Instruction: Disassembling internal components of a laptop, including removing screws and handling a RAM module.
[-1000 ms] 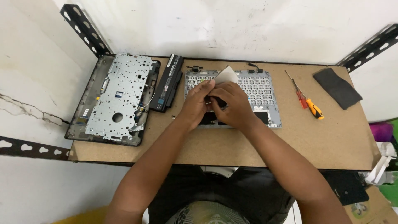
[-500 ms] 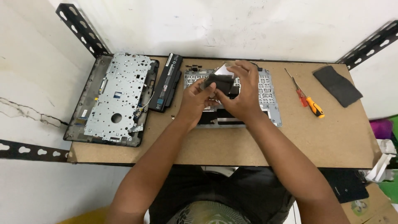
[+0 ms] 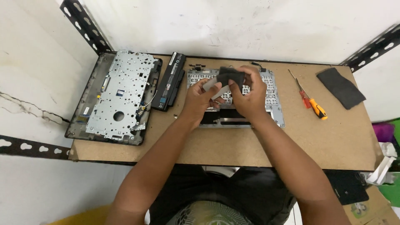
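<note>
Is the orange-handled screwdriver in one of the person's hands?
No, the orange-handled screwdriver lies on the table, away from the right hand, which holds a small dark part.

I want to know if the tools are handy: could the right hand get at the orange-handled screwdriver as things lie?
Probably yes. The orange-handled screwdriver lies in the open on the table, just right of the right hand, nothing between them. But that hand now grips a dark flat piece together with the left hand.

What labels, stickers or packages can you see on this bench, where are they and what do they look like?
Battery: long black bar left of the keyboard, pale label strip along its top.
Laptop base: far left, silvery plate with a small blue sticker and a white sticker.
No screens.
</note>
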